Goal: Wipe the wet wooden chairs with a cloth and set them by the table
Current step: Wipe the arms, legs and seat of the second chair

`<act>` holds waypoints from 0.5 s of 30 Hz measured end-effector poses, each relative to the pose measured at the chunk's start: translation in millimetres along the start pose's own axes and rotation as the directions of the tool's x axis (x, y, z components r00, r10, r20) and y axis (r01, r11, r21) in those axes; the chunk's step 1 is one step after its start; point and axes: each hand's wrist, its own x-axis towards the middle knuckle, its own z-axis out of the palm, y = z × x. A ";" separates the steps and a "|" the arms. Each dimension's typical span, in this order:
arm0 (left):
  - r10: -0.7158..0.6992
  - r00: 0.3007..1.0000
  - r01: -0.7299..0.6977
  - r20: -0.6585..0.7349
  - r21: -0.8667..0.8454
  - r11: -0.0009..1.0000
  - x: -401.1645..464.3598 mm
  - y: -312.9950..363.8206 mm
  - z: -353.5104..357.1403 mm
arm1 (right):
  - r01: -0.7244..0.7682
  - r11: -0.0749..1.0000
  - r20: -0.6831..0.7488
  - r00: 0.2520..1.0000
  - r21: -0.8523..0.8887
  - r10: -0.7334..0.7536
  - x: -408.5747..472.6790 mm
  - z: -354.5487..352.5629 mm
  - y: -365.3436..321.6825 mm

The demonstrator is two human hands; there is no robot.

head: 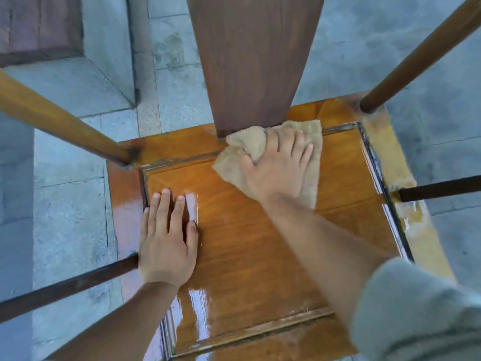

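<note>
chair (pixel 247 246): seat's wet and shiny, sits on stone paving (pixel 73 194)
cloth (pixel 231 165): tan, at the seat's back edge, touching the backrest (pixel 255 61)
right hand (pixel 276 170): spread flat, pressing cloth
left hand (pixel 166 238): flat near the seat's left edge
room: open paving both sides

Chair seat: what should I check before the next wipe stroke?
1. The cloth is under the right hand, pressed on the seat by the back slat: ok.
2. The left hand lies flat on the seat, bracing: ok.
3. Seat front dry: not ok, a wet sheen shows there.
4. The right rim dry: not ok, puddles sit on it.
5. A table to set it by: cannot tell, none in view.
</note>
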 end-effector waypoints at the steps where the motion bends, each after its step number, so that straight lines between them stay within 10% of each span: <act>1: 0.000 1.000 0.000 -0.006 0.005 1.000 -0.6 0.4 0.4 | -0.049 0.999 -0.010 0.999 0.017 0.049 -5.5 4.4 -17.7; 9: 0.037 0.999 -0.038 -0.009 -0.036 0.999 1.5 2.4 -6.6 | 0.496 0.863 0.095 0.859 0.092 -0.504 -33.0 -4.1 -12.1; 15: 0.274 0.955 -0.269 0.112 -0.056 0.961 29.2 13.9 -29.1 | -0.127 0.991 -0.021 0.992 0.038 0.127 -89.4 -14.8 56.3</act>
